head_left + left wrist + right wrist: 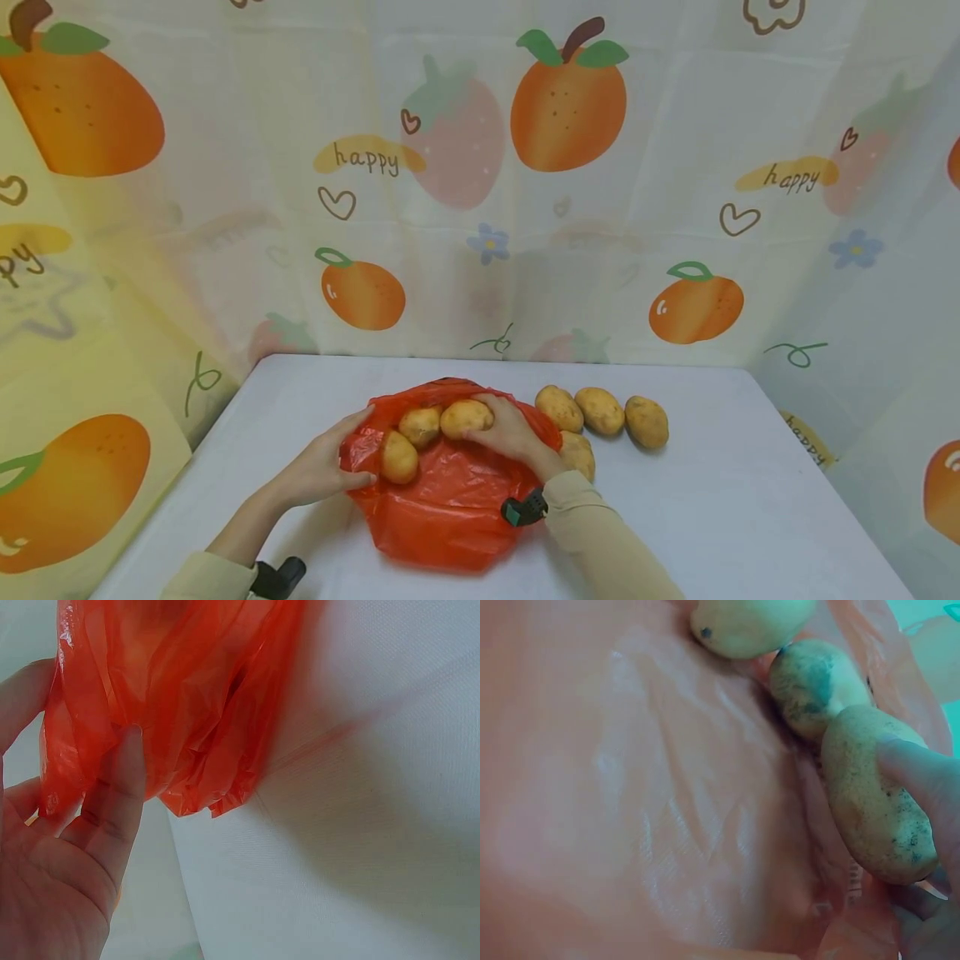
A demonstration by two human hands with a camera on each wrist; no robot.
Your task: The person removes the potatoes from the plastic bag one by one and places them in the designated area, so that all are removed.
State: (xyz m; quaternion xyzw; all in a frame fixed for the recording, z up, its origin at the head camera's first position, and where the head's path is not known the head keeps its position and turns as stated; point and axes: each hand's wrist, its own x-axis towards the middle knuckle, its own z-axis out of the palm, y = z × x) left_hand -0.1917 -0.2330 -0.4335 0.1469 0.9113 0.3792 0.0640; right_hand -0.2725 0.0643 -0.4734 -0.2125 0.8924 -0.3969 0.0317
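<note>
A red plastic bag (450, 517) lies on the white table with its mouth spread. Two potatoes (400, 457) rest in its opening at the left. My right hand (510, 429) reaches over the bag and grips another potato (467, 419) between thumb and fingers, right beside those two. In the right wrist view the thumb presses on this held potato (877, 795), which has dark specks. At the bag's left side, my left hand (322, 467) holds the edge. The left wrist view shows the left fingers (124, 780) against the crinkled red plastic (180, 697).
Several loose potatoes (600, 411) lie on the table (720, 517) to the right of the bag. One of them (577, 456) is partly hidden by the right wrist. A curtain (480, 217) printed with fruit hangs behind the table and along its sides.
</note>
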